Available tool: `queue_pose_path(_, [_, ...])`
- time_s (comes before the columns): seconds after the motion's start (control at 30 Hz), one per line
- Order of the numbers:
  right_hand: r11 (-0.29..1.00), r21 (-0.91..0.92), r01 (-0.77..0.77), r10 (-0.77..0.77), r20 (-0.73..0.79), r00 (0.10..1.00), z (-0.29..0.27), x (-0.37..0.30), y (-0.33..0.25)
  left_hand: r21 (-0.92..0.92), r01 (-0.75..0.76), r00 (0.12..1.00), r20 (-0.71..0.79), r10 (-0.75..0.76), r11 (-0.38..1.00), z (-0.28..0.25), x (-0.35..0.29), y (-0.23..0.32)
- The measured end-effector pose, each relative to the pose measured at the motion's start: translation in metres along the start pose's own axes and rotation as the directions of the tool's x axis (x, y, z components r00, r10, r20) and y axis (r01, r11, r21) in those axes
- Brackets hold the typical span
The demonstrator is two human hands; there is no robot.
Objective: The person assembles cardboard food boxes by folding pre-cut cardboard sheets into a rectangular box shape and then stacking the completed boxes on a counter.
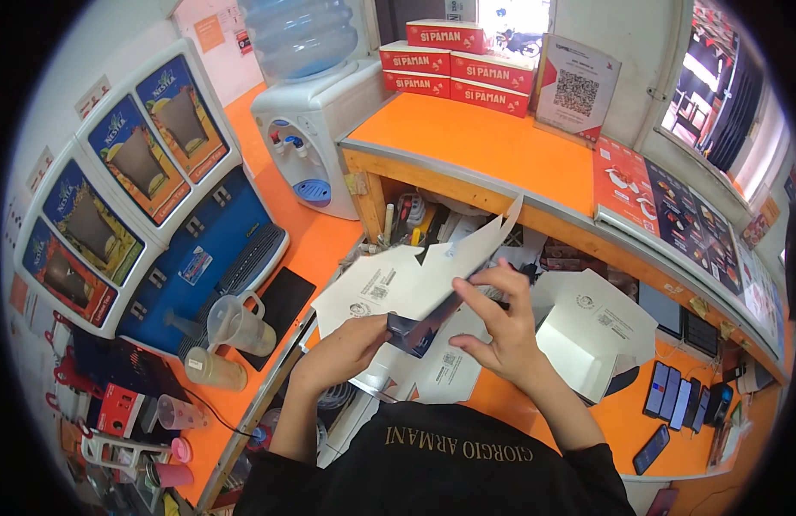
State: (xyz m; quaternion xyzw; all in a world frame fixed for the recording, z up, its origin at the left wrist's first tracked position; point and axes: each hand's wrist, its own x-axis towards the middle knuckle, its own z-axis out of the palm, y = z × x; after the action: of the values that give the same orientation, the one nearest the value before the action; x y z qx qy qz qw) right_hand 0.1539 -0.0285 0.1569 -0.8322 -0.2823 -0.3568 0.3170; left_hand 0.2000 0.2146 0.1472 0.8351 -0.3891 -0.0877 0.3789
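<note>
My left hand (351, 348) grips a partly folded cardboard box (376, 284), white inside with a small printed code and dark on its outer side. Its fingers are mostly hidden behind the dark folded corner. My right hand (505, 322) is open beside the box's right side, thumb and fingers apart. The index fingertip is at the dark panel; whether it touches is hard to tell. Below the hands lies another flat white box blank (441, 365). To the right of my right hand stands an opened-up white box (579, 344) with its lid raised.
Several phones (673, 396) lie on the orange counter at right. Red boxes (458, 64) are stacked on the raised orange counter (467, 146), beside a code sign (579, 86). At left are a water dispenser (312, 146), a drink machine (131, 189) and a clear plastic jug (239, 327).
</note>
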Motion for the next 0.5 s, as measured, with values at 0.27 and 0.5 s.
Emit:
queue_pose_path(0.27, [0.998,-0.008,0.065,-0.063,0.11,0.992,0.015,0.006,-0.007,0.235,-0.018,1.0,0.015,0.015,0.972,0.004,0.002,-0.005])
queue_pose_path(0.5, [0.987,-0.112,0.111,-0.114,-0.021,0.993,0.03,-0.01,-0.007,0.285,0.032,0.999,-0.031,-0.024,0.958,0.003,0.002,-0.001])
